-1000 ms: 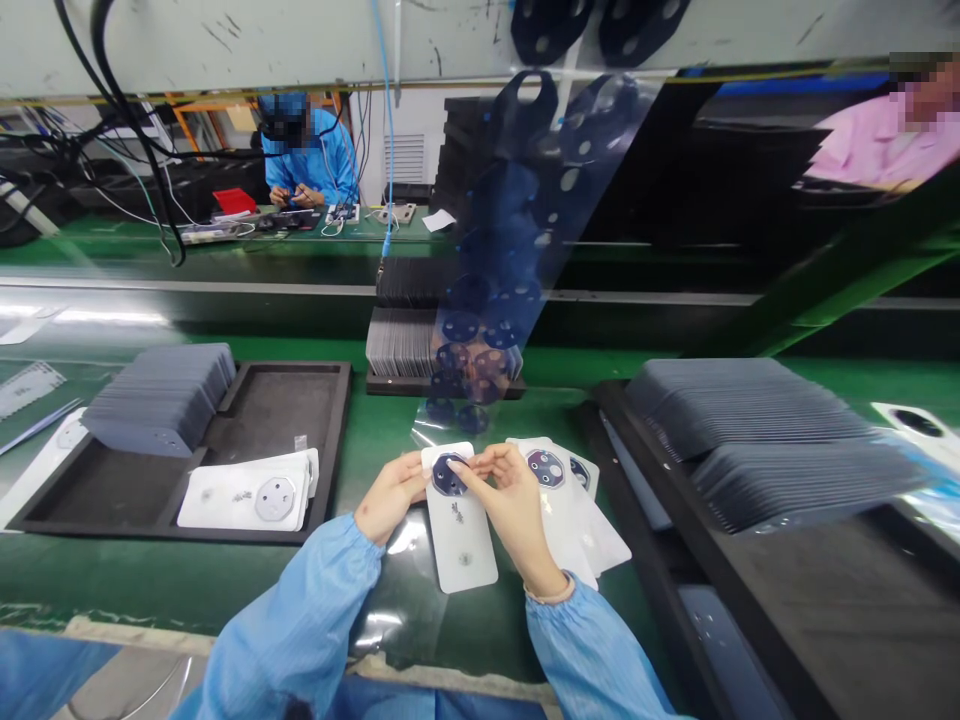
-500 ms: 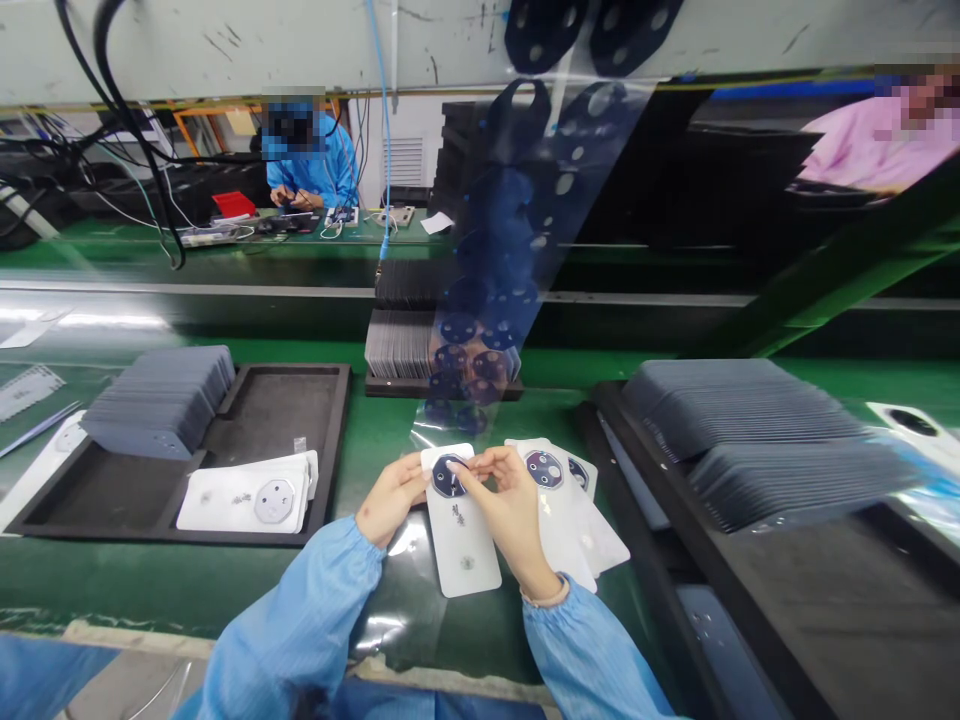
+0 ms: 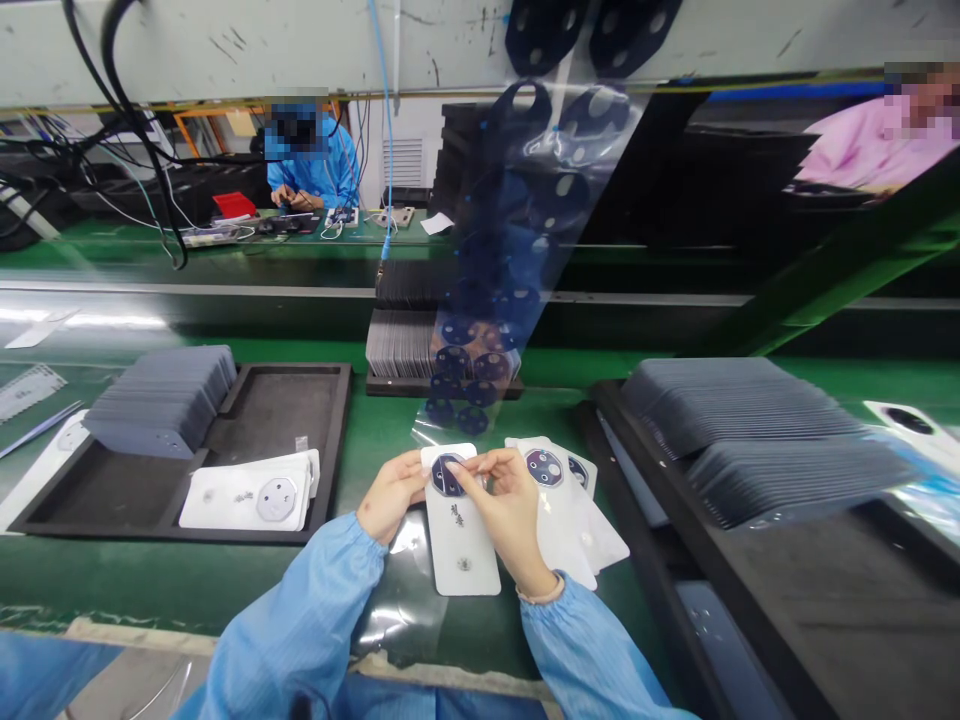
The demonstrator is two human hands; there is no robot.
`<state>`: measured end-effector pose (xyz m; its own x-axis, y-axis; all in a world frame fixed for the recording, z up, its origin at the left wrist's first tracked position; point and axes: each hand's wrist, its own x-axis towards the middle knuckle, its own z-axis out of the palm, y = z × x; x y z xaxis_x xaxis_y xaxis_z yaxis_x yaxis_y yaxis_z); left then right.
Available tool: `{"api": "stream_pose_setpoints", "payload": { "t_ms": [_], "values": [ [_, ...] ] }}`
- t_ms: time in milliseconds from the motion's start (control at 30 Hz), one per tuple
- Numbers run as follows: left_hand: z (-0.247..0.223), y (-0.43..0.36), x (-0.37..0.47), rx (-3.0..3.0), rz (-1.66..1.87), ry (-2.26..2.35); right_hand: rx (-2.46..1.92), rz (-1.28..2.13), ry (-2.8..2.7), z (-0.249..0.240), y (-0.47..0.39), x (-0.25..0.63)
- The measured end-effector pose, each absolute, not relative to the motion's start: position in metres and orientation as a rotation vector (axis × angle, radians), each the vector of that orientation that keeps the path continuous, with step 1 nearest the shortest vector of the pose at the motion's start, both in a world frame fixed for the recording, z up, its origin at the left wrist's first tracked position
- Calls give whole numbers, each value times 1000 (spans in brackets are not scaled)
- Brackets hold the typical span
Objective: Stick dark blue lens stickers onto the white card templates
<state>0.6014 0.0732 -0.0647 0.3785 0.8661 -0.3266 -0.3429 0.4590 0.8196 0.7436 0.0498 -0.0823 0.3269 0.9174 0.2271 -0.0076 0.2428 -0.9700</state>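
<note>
A white phone back panel (image 3: 463, 550) with dark printed marks lies on the green bench in front of me, its upper end between my hands. Near its top sits a dark camera-shaped sticker (image 3: 444, 485). My left hand (image 3: 396, 492) pinches the panel's upper left edge. Over the sticker rests the thumb of my right hand (image 3: 506, 505), while its fingers close at the panel's upper right edge; the fingertips are partly hidden. Just right of that hand, several fanned white panels (image 3: 562, 540) lie overlapped, two showing dark stickers.
A black foam tray (image 3: 262, 390) at left bears grey panels (image 3: 161, 400) and white panels (image 3: 240, 497). Right, another black tray (image 3: 817, 600) holds stacked grey panels (image 3: 742, 400). A clear strip of dark stickers (image 3: 517, 250) hangs ahead. Two co-workers sit beyond the bench.
My right thumb has shifted very slightly on the dark sticker. Both hands stay at the panel's upper end, and the hanging strip has swayed a little.
</note>
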Motion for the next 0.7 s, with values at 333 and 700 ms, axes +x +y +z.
{"api": "stream_pose_setpoints", "payload": {
  "t_ms": [333, 700],
  "values": [
    [-81, 79, 597, 759, 999, 987, -929, 300, -1568, -77, 26, 734],
    [-74, 71, 603, 775, 958, 928, -1169, 869, -993, -84, 49, 744]
  ]
}}
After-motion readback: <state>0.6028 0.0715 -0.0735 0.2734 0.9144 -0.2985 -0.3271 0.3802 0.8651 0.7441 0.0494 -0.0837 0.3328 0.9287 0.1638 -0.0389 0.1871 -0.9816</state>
